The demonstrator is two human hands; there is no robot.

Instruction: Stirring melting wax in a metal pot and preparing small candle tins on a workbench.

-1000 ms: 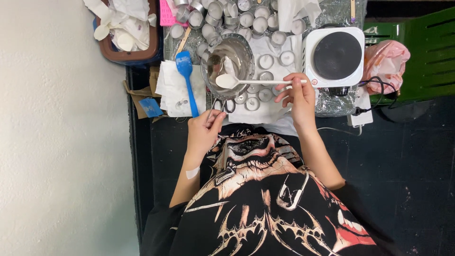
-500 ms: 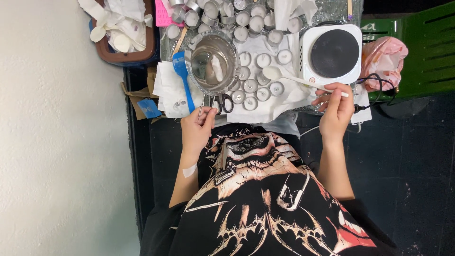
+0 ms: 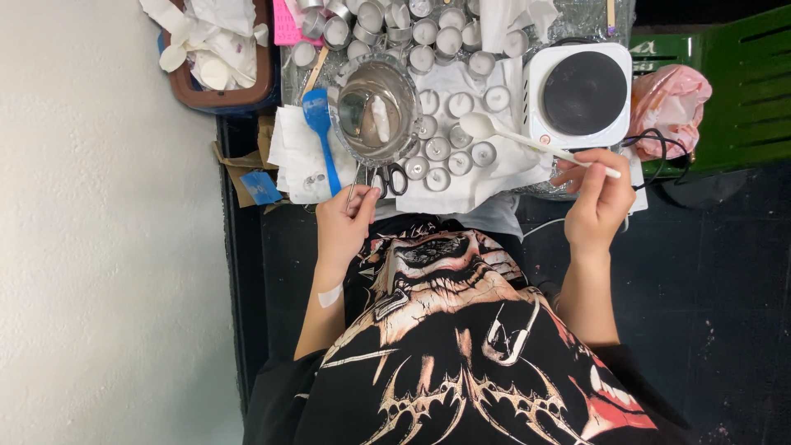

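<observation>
right hand (image 3: pixel 600 198) right of centre, fingers pinched on white spoon (image 3: pixel 527 140), bowl over small metal cups (image 3: pixel 461 132) | left hand (image 3: pixel 346 222) left of centre, grips thin handle of metal pot (image 3: pixel 379 111) above it | blue spatula (image 3: pixel 321 132) just left of pot | white hotplate (image 3: pixel 581 92) upper right | scissors (image 3: pixel 394 177) below pot

One metal saucepan (image 3: pixel 377 111) sits on the table beside one white hot plate (image 3: pixel 583 93). There is one white spoon (image 3: pixel 527 140), one blue spatula (image 3: pixel 321 132) and one pair of scissors (image 3: pixel 394 177). Nine small tealight cups (image 3: pixel 460 105) show on the white cloth; about a dozen more crowd the far edge, too packed to count exactly. One brown tub (image 3: pixel 218 95) holds scraps.
</observation>
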